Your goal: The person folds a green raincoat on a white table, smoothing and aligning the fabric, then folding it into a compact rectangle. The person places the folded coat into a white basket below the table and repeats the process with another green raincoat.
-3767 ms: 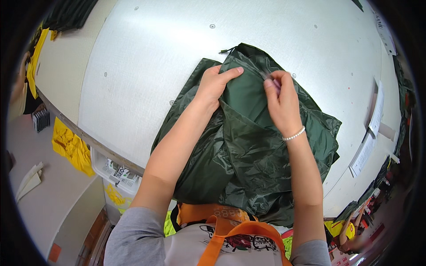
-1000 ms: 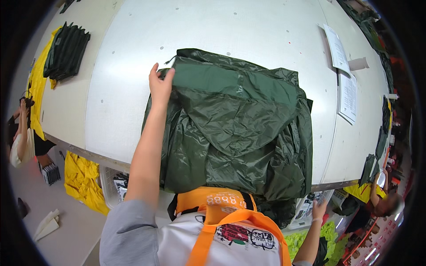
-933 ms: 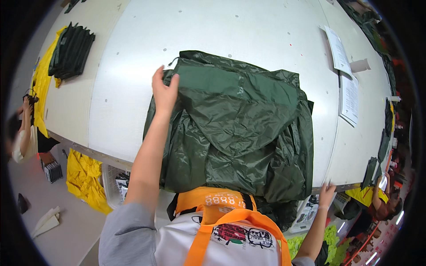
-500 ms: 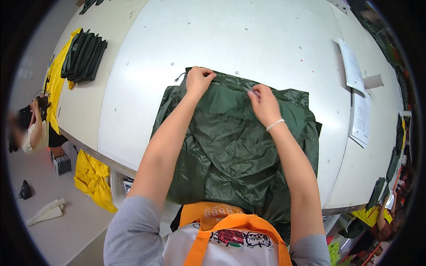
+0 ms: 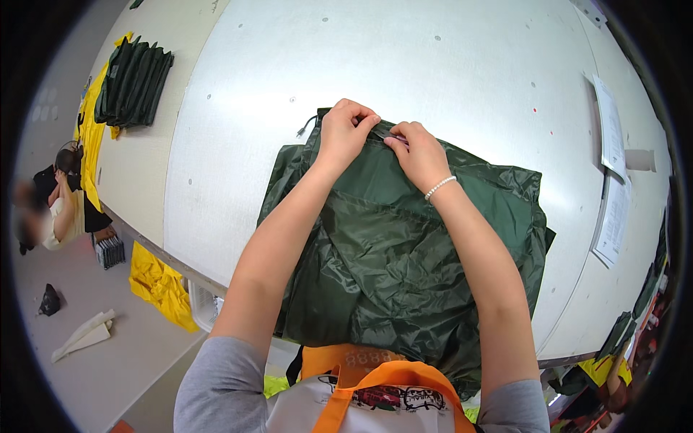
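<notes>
A dark green, shiny nylon garment point(image 5: 390, 252) lies crumpled on the white table and hangs over the near edge towards my body. A short dark cord point(image 5: 307, 125) sticks out at its far left corner. My left hand point(image 5: 345, 133) pinches the garment's far hem between thumb and fingers. Just to the right, my right hand point(image 5: 421, 155) is closed at the same hem, its fingertips curled around something small and slim that I cannot make out. The two hands are close together but apart.
A folded dark green stack point(image 5: 135, 83) lies on yellow fabric point(image 5: 89, 151) at the left. Paper sheets point(image 5: 611, 130) and a grey roll point(image 5: 640, 160) lie at the right. More yellow fabric point(image 5: 162, 289) hangs below the table's edge. A person point(image 5: 63, 209) works at far left.
My right hand has moved left along the hem, closer to my left hand. My left hand and the garment's far edge sit further right in the picture, as the view has shifted.
</notes>
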`<action>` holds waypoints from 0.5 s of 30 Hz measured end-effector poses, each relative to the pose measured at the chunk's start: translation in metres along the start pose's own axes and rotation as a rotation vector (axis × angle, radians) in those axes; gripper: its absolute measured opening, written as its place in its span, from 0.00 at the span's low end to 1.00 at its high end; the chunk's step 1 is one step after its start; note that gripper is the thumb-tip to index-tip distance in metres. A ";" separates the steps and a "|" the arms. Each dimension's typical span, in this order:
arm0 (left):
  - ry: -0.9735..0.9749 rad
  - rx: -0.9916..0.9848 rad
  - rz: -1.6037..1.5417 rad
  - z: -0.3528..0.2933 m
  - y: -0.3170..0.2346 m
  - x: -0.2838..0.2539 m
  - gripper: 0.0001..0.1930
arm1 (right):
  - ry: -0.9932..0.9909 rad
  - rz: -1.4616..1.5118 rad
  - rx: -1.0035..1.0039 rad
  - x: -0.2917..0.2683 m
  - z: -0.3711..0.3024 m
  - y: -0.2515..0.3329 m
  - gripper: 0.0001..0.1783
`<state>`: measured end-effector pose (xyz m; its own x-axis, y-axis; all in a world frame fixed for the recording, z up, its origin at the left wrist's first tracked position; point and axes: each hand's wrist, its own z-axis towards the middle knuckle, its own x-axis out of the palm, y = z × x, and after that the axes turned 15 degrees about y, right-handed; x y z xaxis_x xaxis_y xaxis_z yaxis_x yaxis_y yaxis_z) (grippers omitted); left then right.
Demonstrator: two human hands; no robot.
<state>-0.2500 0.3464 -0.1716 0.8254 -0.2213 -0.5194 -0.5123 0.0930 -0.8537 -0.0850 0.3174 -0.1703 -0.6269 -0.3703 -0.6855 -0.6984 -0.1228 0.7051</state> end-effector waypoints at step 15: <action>-0.092 0.164 0.145 0.013 0.005 0.014 0.06 | 0.034 0.120 0.005 0.000 0.001 -0.007 0.12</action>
<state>-0.2374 0.3566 -0.1838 0.7680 -0.1053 -0.6317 -0.5878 0.2756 -0.7606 -0.0805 0.3195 -0.1757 -0.6940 -0.4127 -0.5900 -0.6210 -0.0717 0.7805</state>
